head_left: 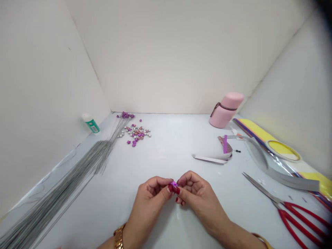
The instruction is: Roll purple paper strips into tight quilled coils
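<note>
Item one, a small purple paper piece point(174, 184): I find it at the grip itself, low and central over the white tabletop point(166, 155), its folded shape mostly covered by fingertips. Left hand point(153, 193): thumb and forefinger pinching the piece from its left side, the other fingers curled; gold-toned watch point(119, 237) at the wrist. Right hand point(198, 195): thumb and forefinger pinching the same piece from its right side, dark red polish on the nails; a yellowish band point(261, 240) at the wrist. Beyond the grip and to its left, I count as one lot a loose pile of tiny folded stars point(137, 132), in purple, silver and a pinkish copper. Farther left, a long bundle of grey wires point(75, 180), running from the near left corner away from the grip, with a purple star cluster point(125, 114) at its far end. Past the wires, a green-and-white tube point(90, 123), tilted in my view. Beyond the grip and to its right: a white paper strip point(210, 159), a short purple strip point(225, 144) beside its curled end, and a small black object point(238, 151) whose kind I cannot tell. Behind these, a pink flask point(224, 112) with a dark strap. Well right of the grip: red-handled scissors point(278, 202), blades slightly parted and pointing away; a curved silver-grey strip point(293, 181); a ring-shaped tape roll point(269, 144) resting on stacked coloured sheets point(252, 126).
</note>
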Available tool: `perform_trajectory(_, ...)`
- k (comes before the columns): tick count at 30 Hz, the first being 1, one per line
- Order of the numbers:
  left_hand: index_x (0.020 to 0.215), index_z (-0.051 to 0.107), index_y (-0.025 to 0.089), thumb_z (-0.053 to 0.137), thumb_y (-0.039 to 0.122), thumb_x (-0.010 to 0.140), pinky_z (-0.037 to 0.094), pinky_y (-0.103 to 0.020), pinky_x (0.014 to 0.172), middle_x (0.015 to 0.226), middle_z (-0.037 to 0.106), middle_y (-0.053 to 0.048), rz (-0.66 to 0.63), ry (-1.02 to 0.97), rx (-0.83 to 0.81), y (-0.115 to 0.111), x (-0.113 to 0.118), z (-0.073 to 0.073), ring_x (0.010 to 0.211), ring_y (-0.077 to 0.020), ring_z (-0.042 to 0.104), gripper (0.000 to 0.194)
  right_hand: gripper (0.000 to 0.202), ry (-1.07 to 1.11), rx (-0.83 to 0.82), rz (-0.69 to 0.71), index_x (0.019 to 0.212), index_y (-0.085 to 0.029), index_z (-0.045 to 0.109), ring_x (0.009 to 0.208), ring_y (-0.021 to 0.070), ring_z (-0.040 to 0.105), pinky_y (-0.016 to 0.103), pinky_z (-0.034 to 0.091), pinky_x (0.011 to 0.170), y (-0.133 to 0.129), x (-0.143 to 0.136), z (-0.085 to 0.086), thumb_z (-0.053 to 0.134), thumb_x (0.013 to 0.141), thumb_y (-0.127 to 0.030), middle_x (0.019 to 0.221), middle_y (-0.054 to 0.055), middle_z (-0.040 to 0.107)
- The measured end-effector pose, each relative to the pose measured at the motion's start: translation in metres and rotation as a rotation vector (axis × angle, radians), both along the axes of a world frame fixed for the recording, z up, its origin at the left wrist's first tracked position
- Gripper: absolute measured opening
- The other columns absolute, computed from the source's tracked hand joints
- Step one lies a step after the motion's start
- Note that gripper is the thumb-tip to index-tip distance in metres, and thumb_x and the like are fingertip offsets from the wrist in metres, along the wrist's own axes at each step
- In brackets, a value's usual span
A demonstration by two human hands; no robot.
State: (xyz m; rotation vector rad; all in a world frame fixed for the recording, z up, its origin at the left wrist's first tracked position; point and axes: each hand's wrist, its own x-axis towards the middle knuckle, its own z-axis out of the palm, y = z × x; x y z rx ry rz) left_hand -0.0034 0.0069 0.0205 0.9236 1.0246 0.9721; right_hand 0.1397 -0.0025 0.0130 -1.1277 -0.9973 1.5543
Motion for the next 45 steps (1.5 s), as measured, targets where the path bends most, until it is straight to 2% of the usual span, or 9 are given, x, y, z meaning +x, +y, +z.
perform_trajectory(7,0.077,0.066,0.015,0.066,0.020,0.068,0.047,-0.020,0.064,0.071,0.068,-0.002,0.028,0.050,0.026,-0.0018,-0.0003,-0.0005,0.067,-0.0121,0.060,0.011,0.020,-0.033,0.032,-0.020,0.067,-0.016,0.052,0.050,0.0066,0.053,0.016,0.039,0.049,0.0016,-0.0015,0.0060,0.070,0.066,-0.025,0.052,-0.005,0.058)
perform_trajectory(16,0.084,0.067,0.014,0.061,0.021,0.073,0.047,-0.023,0.069,0.078,0.068,-0.005,-0.049,0.081,0.129,-0.0024,-0.0009,0.0014,0.073,-0.0152,0.060,0.015,0.025,-0.008,-0.036,-0.043,0.066,-0.016,0.052,0.047,0.0078,0.051,0.018,0.037,0.046,0.0012,-0.0012,0.0039,0.072,0.063,-0.029,0.052,-0.004,0.057)
perform_trajectory(19,0.084,0.067,0.014,0.062,0.022,0.072,0.047,-0.024,0.069,0.079,0.069,-0.005,-0.028,0.085,0.109,-0.0015,-0.0004,0.0005,0.073,-0.0153,0.060,0.015,0.023,-0.031,-0.039,-0.020,0.067,-0.016,0.054,0.049,0.0084,0.051,0.019,0.037,0.047,0.0021,-0.0009,0.0050,0.071,0.064,-0.029,0.053,-0.004,0.058)
perform_trajectory(24,0.084,0.067,0.015,0.065,0.022,0.069,0.047,-0.024,0.069,0.076,0.070,-0.004,0.028,0.046,0.038,-0.0012,-0.0010,0.0002,0.072,-0.0149,0.061,0.017,0.015,-0.041,0.020,0.051,0.074,-0.015,0.058,0.053,0.0083,0.051,0.019,0.040,0.051,0.0034,0.0006,0.0072,0.061,0.075,-0.029,0.057,-0.002,0.058)
perform_trajectory(32,0.083,0.065,0.014,0.062,0.022,0.072,0.047,-0.022,0.066,0.073,0.067,-0.003,-0.029,0.043,0.117,-0.0022,0.0010,0.0008,0.069,-0.0134,0.060,0.014,0.019,-0.015,-0.020,-0.002,0.068,-0.016,0.053,0.051,0.0086,0.050,0.020,0.038,0.050,0.0006,0.0000,0.0028,0.066,0.071,-0.030,0.055,-0.003,0.057)
perform_trajectory(36,0.078,0.064,0.013,0.065,0.022,0.069,0.046,-0.022,0.061,0.064,0.065,-0.001,-0.030,0.045,0.060,-0.0020,0.0010,0.0011,0.061,-0.0125,0.058,0.013,0.023,0.004,-0.075,0.012,0.065,-0.016,0.052,0.049,0.0082,0.050,0.020,0.037,0.049,0.0004,-0.0007,0.0025,0.067,0.069,-0.032,0.053,-0.003,0.057)
perform_trajectory(41,0.077,0.065,0.012,0.065,0.023,0.069,0.045,-0.023,0.063,0.066,0.065,-0.002,-0.025,0.021,0.004,-0.0010,0.0003,0.0018,0.064,-0.0124,0.057,0.013,0.023,-0.001,-0.054,0.053,0.065,-0.015,0.054,0.046,0.0077,0.047,0.020,0.036,0.049,0.0013,-0.0008,0.0049,0.060,0.075,-0.035,0.050,-0.002,0.057)
perform_trajectory(45,0.079,0.065,0.013,0.062,0.023,0.073,0.044,-0.023,0.064,0.065,0.063,-0.001,-0.036,-0.011,0.012,-0.0010,0.0001,0.0009,0.064,-0.0120,0.057,0.013,0.021,0.015,-0.047,0.044,0.069,-0.017,0.053,0.048,0.0082,0.049,0.020,0.036,0.049,0.0014,-0.0015,0.0048,0.062,0.073,-0.035,0.054,-0.003,0.058)
